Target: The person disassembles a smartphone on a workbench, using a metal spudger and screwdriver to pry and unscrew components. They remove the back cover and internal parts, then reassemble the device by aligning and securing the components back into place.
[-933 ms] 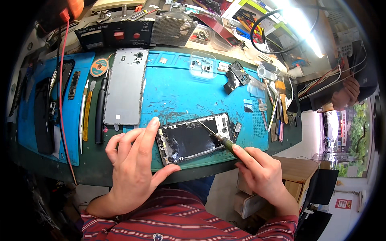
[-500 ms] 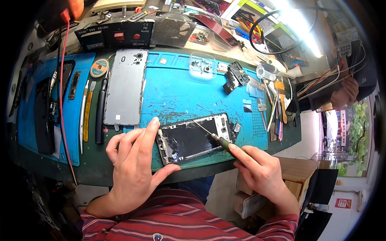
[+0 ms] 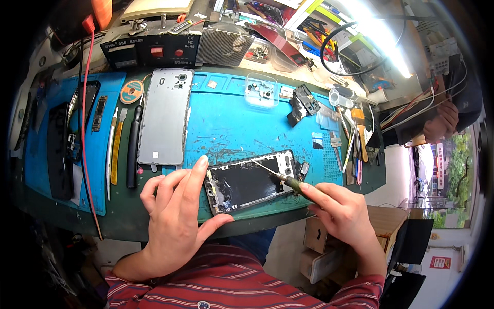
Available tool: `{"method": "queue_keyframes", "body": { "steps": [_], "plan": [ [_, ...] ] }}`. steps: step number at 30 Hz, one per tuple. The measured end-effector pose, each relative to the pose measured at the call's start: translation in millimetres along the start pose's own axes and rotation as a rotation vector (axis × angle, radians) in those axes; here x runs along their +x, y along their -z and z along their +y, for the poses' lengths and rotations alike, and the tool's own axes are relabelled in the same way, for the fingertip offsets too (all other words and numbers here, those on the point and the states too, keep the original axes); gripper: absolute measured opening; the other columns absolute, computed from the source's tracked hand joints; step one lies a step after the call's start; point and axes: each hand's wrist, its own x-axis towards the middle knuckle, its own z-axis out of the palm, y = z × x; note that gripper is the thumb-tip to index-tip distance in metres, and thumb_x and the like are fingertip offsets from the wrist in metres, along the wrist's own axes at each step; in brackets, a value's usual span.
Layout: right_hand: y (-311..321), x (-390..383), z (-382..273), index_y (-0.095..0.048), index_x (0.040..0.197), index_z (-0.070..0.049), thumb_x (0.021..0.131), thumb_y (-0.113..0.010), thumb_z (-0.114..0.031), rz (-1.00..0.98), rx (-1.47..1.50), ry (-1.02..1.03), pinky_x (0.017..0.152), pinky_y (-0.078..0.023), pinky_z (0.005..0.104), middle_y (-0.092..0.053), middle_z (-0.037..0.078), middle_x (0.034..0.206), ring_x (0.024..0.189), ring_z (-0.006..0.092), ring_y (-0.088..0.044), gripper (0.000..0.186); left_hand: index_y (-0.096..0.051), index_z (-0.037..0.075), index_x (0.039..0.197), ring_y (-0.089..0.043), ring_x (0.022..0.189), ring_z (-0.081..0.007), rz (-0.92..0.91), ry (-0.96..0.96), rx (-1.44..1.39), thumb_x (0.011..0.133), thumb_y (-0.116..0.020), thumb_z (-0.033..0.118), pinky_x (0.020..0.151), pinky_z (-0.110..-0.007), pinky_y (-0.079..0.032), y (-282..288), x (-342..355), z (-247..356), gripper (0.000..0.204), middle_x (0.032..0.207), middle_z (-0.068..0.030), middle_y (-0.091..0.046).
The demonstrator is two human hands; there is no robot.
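An opened phone frame (image 3: 244, 186) with a black middle and scuffed, residue-marked ends lies tilted on the blue mat. At its left end is my left hand (image 3: 177, 208), fingers spread: the index fingertip is near the upper left corner, the thumb by the lower edge. Whether they press on the frame I cannot tell. My right hand (image 3: 342, 211) is closed round a thin-tipped hand tool (image 3: 292, 184) with a green handle. The tool's slender metal tip reaches over the frame's far inner edge. A small dark phone part (image 3: 304, 169) sits just right of the frame.
Left of the work, a grey phone back cover (image 3: 164, 121) lies beside several slim tools and a solder spool (image 3: 131, 91). Farther back are a clear parts box (image 3: 261, 90), a black phone module (image 3: 303, 105) and a black device (image 3: 149, 51). Brushes (image 3: 362, 134) lie at right.
The whole view has shifted slightly. My right hand and the tool have moved a little to the right; the tip stays near the frame's far edge. My left hand keeps its pose.
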Motion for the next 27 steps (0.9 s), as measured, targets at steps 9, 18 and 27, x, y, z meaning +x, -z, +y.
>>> {"method": "queue_keyframes", "body": {
  "steps": [9, 18, 27],
  "plan": [
    [1, 3, 10, -0.073, 0.138, -0.020, 0.083, -0.081, -0.006, -0.012, 0.001, 0.024, 0.066, -0.059, 0.0355, -0.071, 0.003, 0.103, 0.081, 0.0215, -0.070, 0.057, -0.041, 0.000, 0.161, -0.056, 0.120, -0.0263, 0.072, -0.013, -0.044, 0.069, -0.095, 0.036, 0.107, -0.048, -0.030, -4, 2, 1, 0.113, 0.125, -0.0100, -0.066],
    [2, 10, 17, -0.074, 0.136, -0.021, 0.083, -0.080, -0.004, -0.020, 0.005, 0.065, 0.065, -0.059, 0.0364, -0.072, 0.004, 0.101, 0.080, 0.0230, -0.071, 0.056, -0.037, -0.004, 0.160, -0.055, 0.127, -0.0267, -0.001, -0.006, -0.016, 0.074, -0.093, 0.041, 0.114, -0.048, -0.028, -1, 0, -1, 0.112, 0.146, -0.0111, -0.067],
    [-6, 11, 23, -0.074, 0.137, -0.021, 0.082, -0.081, -0.004, 0.011, 0.054, 0.074, 0.068, -0.061, 0.0363, -0.074, 0.006, 0.106, 0.085, 0.0243, -0.073, 0.058, -0.037, -0.003, 0.161, -0.056, 0.128, -0.0256, 0.023, -0.007, -0.006, 0.073, -0.092, 0.043, 0.113, -0.048, -0.029, -3, -1, -1, 0.113, 0.144, -0.0098, -0.068]
  ]
}}
